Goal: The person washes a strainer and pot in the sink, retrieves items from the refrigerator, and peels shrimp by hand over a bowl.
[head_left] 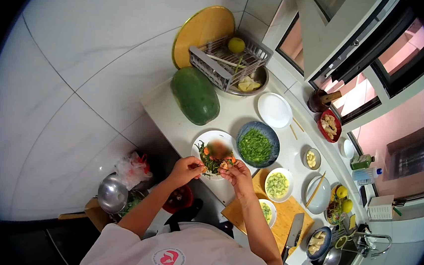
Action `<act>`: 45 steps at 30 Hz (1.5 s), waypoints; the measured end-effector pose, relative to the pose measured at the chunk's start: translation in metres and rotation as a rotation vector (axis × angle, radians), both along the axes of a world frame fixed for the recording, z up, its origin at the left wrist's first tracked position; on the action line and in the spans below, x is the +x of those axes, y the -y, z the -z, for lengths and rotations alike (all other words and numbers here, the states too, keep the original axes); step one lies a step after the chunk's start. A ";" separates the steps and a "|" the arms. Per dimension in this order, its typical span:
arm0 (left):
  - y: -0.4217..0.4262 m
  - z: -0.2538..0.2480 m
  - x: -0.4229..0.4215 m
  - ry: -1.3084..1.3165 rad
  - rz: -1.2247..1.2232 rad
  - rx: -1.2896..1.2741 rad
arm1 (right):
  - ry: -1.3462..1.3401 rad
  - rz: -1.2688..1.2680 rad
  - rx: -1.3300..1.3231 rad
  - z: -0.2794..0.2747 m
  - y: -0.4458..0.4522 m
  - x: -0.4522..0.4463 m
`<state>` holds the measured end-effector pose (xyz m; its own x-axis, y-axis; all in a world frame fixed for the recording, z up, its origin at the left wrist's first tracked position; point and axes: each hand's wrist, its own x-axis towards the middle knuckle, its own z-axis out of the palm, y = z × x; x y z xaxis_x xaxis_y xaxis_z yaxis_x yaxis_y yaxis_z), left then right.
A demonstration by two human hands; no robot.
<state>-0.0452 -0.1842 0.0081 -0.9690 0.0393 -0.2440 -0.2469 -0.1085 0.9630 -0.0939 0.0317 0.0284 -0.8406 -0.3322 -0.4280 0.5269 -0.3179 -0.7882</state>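
Note:
A white plate near the counter's front edge holds dark green strips of vegetable and orange pieces; a blurred patch hides its middle. At the plate's left front rim, my left hand is closed in a pinch on a small orange-brown piece of food. My right hand pinches another brownish piece of food over the right side of the plate. What kind of food these pieces are I cannot make out. Just behind my right hand stands a dark blue bowl of chopped greens.
Right of my hands, a wooden cutting board carries a cleaver and bowls of pale green food. A large green melon, a grey dish rack and an empty white plate are behind. A red bucket sits below the counter.

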 end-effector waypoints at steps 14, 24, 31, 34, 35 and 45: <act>0.007 0.061 0.152 0.146 -0.118 -0.822 | -0.002 -0.211 -0.266 -0.026 -0.010 0.021; 0.012 0.107 0.187 0.192 -0.116 -0.819 | -0.054 -0.233 -0.296 -0.035 -0.004 0.042; 0.005 0.019 0.145 0.118 -0.029 -0.277 | -0.073 -0.270 -0.223 -0.041 0.022 0.067; 0.004 -0.031 0.133 0.010 -0.129 0.124 | 0.010 -0.338 -0.220 -0.030 0.049 0.092; 0.011 -0.030 0.133 0.020 -0.146 0.130 | 0.023 -0.353 -0.216 -0.025 0.059 0.101; 0.074 -0.005 0.184 -0.071 -0.114 -0.579 | -0.739 -0.532 0.621 0.052 0.126 0.156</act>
<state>0.1393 -0.2587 0.0126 -0.9739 -0.1864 -0.1295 -0.1979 0.4177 0.8868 0.0619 -0.0945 -0.0237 -0.7716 -0.6287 -0.0968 -0.1881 0.3709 -0.9094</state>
